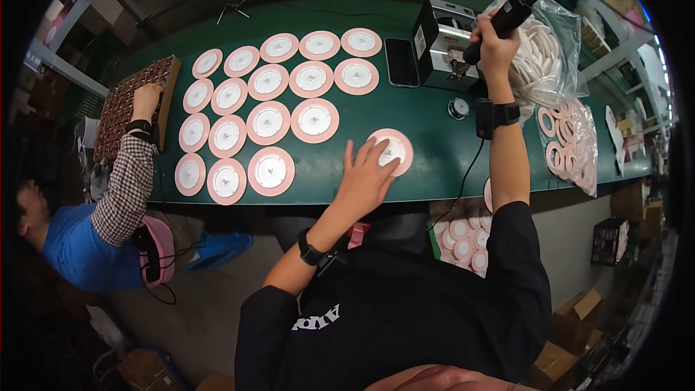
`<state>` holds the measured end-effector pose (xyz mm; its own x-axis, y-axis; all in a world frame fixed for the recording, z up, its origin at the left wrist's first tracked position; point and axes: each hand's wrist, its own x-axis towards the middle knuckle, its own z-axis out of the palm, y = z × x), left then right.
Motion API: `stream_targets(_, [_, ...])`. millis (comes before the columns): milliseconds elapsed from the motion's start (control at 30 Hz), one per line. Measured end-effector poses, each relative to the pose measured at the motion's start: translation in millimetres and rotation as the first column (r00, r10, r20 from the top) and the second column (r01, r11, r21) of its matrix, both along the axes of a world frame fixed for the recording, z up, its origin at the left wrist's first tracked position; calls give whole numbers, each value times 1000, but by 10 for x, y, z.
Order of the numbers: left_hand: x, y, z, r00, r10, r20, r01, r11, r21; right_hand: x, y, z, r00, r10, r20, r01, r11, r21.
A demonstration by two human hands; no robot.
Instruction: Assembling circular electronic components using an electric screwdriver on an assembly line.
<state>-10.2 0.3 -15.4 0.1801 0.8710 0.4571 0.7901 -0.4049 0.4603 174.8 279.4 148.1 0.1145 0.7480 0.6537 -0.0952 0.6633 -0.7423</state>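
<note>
Discs (311, 79), pink with white centres, lie face up in rows across the left and middle of the green counter (427, 119), side by side, perhaps so that every face can be seen and reached. At the counter's left end, a co-worker's hand (147, 98) rests over a tray (119, 123) of small brown parts.

Near the right end, a clear bag (539, 61) of white rings sits toward the back, and a flatter bag (570, 146) of pink rings reaches the front edge; the plastic probably keeps them together.

Left of the white rings stands a black and silver machine (445, 36). The right hand (497, 49) has its fingers closed round a black corded driver (507, 18), tilted with its lower end toward the machine's front; whether they touch, I cannot tell.

A phone (400, 62) lies just left of the machine. Between the rows and the front right, the loose disc (402, 148) lies near the front edge under the left hand (369, 170). Its fingers are half spread and bent over the face, likely to steady it; no closed grip shows.

Smallest is a round metal part (457, 108) in front of the machine.
</note>
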Motion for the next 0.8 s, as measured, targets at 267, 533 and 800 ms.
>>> stream_targets(267, [100, 286, -39, 997, -9, 72, 14, 998, -59, 14, -1024, -202, 937, 324, -132, -338, 937, -93])
stream_targets(533, [117, 350, 1, 993, -2, 119, 7, 999, -42, -196, -1713, -612, 909, 414, -50, -416, 898, -139])
stream_targets(800, [109, 312, -16, 994, 10, 109, -4, 999, -52, -271, -1800, -804, 888, 460, -14, -450, 862, -232])
